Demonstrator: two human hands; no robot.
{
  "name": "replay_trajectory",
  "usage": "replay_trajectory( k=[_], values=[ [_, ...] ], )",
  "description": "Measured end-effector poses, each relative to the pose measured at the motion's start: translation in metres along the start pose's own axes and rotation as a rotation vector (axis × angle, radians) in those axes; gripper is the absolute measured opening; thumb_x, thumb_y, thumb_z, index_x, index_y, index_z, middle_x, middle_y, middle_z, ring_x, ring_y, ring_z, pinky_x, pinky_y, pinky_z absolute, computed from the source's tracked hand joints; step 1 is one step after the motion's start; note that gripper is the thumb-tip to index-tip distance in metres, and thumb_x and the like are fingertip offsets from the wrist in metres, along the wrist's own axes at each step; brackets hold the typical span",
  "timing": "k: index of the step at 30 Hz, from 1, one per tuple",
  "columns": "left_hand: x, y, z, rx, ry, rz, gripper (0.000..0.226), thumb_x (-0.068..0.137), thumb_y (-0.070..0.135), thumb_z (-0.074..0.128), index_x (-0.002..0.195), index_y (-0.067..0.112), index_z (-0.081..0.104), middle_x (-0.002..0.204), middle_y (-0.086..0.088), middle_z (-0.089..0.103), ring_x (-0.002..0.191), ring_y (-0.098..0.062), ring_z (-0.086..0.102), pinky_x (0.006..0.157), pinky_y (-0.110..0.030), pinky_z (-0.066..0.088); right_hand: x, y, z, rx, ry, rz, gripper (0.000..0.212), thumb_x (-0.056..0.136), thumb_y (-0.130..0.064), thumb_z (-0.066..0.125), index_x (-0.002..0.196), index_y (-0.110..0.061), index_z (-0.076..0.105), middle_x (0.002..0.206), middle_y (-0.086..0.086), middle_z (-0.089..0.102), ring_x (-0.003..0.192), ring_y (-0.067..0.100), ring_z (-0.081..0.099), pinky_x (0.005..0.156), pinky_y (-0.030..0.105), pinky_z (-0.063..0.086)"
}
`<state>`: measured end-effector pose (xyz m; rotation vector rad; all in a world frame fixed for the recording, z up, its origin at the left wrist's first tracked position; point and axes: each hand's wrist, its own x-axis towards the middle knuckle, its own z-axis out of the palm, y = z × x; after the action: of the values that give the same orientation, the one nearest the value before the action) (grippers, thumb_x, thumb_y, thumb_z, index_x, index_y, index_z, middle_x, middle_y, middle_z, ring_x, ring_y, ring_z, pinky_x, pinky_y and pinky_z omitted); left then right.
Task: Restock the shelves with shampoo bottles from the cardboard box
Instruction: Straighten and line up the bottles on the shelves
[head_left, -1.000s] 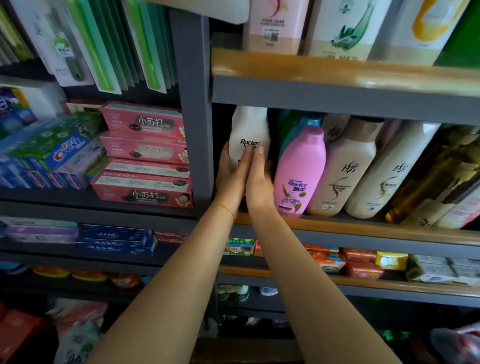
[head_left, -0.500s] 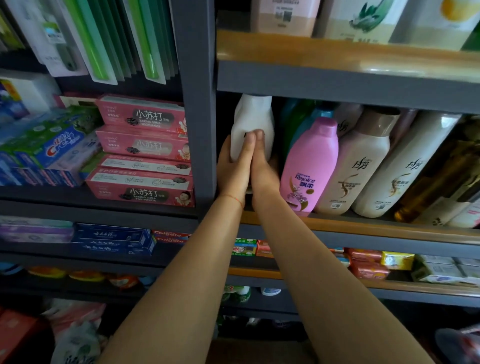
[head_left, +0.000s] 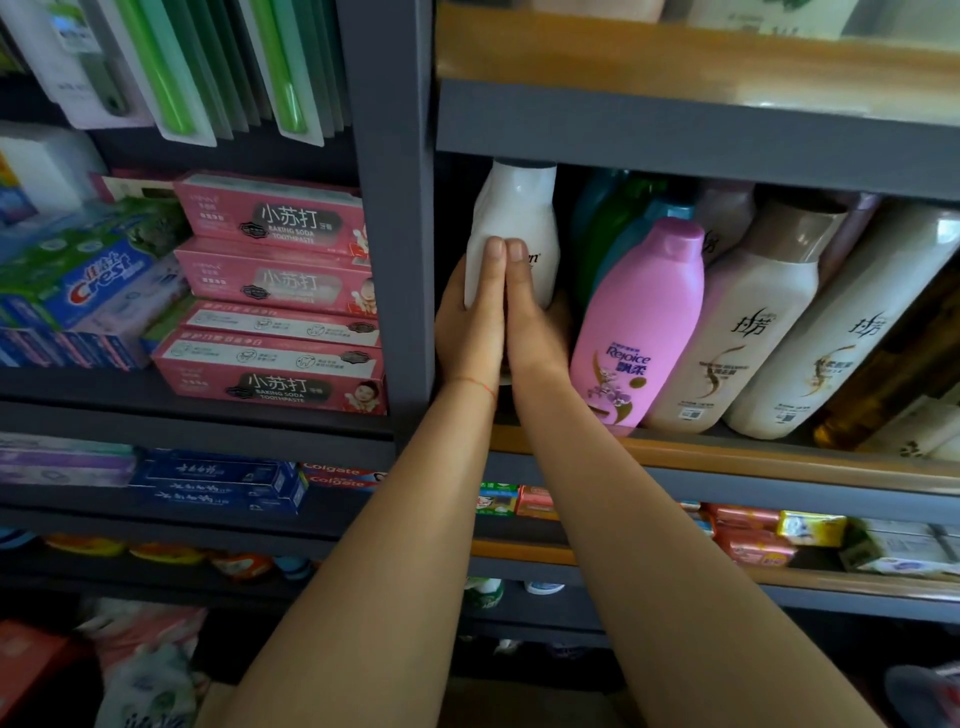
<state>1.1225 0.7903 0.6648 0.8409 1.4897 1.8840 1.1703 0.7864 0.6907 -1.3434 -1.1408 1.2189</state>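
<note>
Both hands are pressing a white bottle (head_left: 514, 218) on the shelf (head_left: 727, 457).
The left hand (head_left: 470, 317) and right hand (head_left: 535, 322) are cupping it, fingers together, beside the pink "Rejoice" bottle (head_left: 639, 322).

A shop — shelves (head_left: 727, 457) packed with shampoo bottles (head_left: 639, 322); stacked toothpaste boxes (head_left: 270, 291).
</note>
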Motion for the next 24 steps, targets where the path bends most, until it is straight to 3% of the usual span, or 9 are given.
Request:
replay_trajectory(
  k=[5,8,10,13,17,21,24],
  values=[
    [-0.005,0.004,-0.002,0.024,0.009,0.003,0.044,0.096,0.057,0.052,0.119,0.023,0.070,0.094,0.016,0.069,0.084,0.013,0.061,0.067,-0.003,0.045,-0.007,0.000,0.000,-0.019,-0.029,0.023,0.084,0.077,-0.079,0.055,0.138,-0.021,0.053,0.142,0.002,0.056,0.132,0.018,0.052,0.113,0.032,0.036],
    [-0.011,0.007,-0.005,0.017,0.011,-0.001,0.043,0.098,0.051,0.052,0.121,0.018,0.069,0.094,0.015,0.068,0.076,0.018,0.059,0.063,0.001,0.043,-0.014,-0.001,-0.003,-0.017,-0.068,0.033,0.074,0.083,-0.075,0.051,0.130,-0.019,0.060,0.136,0.003,0.061,0.126,0.018,0.056,0.106,0.026,0.039],
    [-0.017,0.011,-0.008,0.002,0.026,-0.013,0.042,0.100,0.046,0.051,0.122,0.015,0.067,0.101,0.009,0.070,0.082,0.013,0.062,0.069,-0.003,0.047,-0.020,0.001,-0.004,-0.009,-0.047,0.020,0.071,0.085,-0.073,0.050,0.129,-0.018,0.061,0.132,0.001,0.062,0.123,0.016,0.057,0.100,0.023,0.039],
    [-0.025,0.020,-0.012,-0.017,0.032,-0.033,0.040,0.101,0.044,0.049,0.126,0.016,0.064,0.113,0.002,0.070,0.100,-0.006,0.066,0.074,-0.012,0.051,-0.030,0.004,-0.003,-0.019,-0.016,-0.009,0.075,0.085,-0.075,0.047,0.133,-0.018,0.057,0.133,0.002,0.063,0.124,0.021,0.057,0.106,0.028,0.040],
    [-0.037,0.025,-0.014,-0.054,0.015,-0.077,0.041,0.099,0.048,0.050,0.128,0.021,0.061,0.111,0.005,0.068,0.098,-0.004,0.065,0.076,-0.017,0.051,-0.040,0.004,-0.005,0.022,-0.021,-0.007,0.076,0.083,-0.077,0.049,0.132,-0.020,0.057,0.130,0.001,0.065,0.121,0.022,0.059,0.108,0.032,0.041],
    [-0.045,0.029,-0.018,0.029,0.032,-0.046,0.058,0.085,0.067,0.049,0.122,0.025,0.062,0.113,0.005,0.069,0.103,-0.010,0.066,0.089,-0.031,0.053,-0.050,0.003,-0.006,0.001,-0.007,-0.024,0.099,0.064,-0.091,0.041,0.133,-0.021,0.058,0.127,0.000,0.066,0.119,0.022,0.060,0.108,0.039,0.044],
    [-0.049,0.030,-0.019,0.029,0.004,-0.054,0.030,0.097,0.051,0.051,0.112,0.027,0.061,0.104,0.008,0.069,0.096,-0.006,0.066,0.080,-0.020,0.053,-0.050,0.004,-0.010,-0.016,-0.020,-0.034,0.103,0.061,-0.092,0.038,0.132,-0.020,0.059,0.126,0.000,0.067,0.118,0.021,0.061,0.107,0.039,0.045]
  ],
)
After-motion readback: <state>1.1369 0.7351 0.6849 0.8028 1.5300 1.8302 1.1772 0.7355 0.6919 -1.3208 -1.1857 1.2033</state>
